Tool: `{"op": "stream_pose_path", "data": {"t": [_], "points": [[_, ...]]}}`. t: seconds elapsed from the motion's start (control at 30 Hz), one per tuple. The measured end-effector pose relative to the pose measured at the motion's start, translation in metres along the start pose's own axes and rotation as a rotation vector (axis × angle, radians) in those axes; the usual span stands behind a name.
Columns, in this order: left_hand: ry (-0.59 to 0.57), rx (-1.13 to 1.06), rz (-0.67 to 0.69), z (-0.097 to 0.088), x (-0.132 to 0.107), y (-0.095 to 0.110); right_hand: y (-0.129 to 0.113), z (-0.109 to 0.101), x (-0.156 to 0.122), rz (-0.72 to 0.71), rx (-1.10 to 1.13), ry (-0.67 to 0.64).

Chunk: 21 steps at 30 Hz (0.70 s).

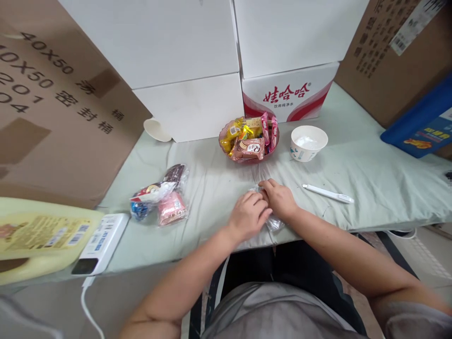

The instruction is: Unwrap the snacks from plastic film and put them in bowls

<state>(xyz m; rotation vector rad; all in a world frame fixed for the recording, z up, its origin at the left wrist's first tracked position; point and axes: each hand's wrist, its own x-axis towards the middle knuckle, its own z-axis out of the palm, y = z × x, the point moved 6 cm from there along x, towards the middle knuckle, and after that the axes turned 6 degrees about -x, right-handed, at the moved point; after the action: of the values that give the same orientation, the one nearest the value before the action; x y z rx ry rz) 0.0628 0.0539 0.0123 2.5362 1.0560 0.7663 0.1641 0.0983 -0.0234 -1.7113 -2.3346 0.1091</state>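
At the near edge of a cloth-covered table (208, 188), a person's left hand (250, 212) and right hand (280, 200) meet over crumpled clear plastic (276, 223), fingers curled; how firmly they grip it cannot be told; film-bundled packets (172, 208) lie left, apparently not yet unwrapped; a white utility knife (327, 193) rests right, unheld; farther off, a pink dish (249, 161) brims with wrapped snacks (252, 149), seemingly well filled already; beside it, a paper bowl (303, 154) holds what look like clear scraps (306, 142).
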Motion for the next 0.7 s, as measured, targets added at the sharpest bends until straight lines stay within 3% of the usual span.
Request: {"op": "stream_pose_path", "data": {"t": [0.13, 0.3, 0.33, 0.4, 0.47, 0.53, 0.7], "points": [[-0.031, 0.139, -0.089, 0.010, 0.012, -0.029, 0.008, -0.005, 0.000, 0.007, -0.018, 0.041], [0.012, 0.057, -0.075, 0.011, 0.006, -0.038, 0.043, -0.028, -0.003, 0.179, -0.072, 0.198], [0.007, 0.047, -0.068, 0.011, 0.006, -0.038, 0.044, -0.035, -0.008, 0.160, -0.046, 0.246], [-0.005, 0.034, -0.059, 0.010, 0.006, -0.039, 0.034, -0.044, -0.023, -0.023, 0.048, 0.289], [-0.007, 0.025, -0.051, 0.010, 0.006, -0.039, 0.011, -0.045, -0.048, -0.299, 0.133, 0.218], [-0.004, 0.022, -0.048, 0.009, 0.007, -0.039, -0.007, -0.038, -0.078, -0.461, 0.147, 0.117], [-0.076, -0.008, 0.020, 0.015, 0.005, -0.029, -0.014, -0.023, -0.132, -0.400, 0.122, 0.116]]}}
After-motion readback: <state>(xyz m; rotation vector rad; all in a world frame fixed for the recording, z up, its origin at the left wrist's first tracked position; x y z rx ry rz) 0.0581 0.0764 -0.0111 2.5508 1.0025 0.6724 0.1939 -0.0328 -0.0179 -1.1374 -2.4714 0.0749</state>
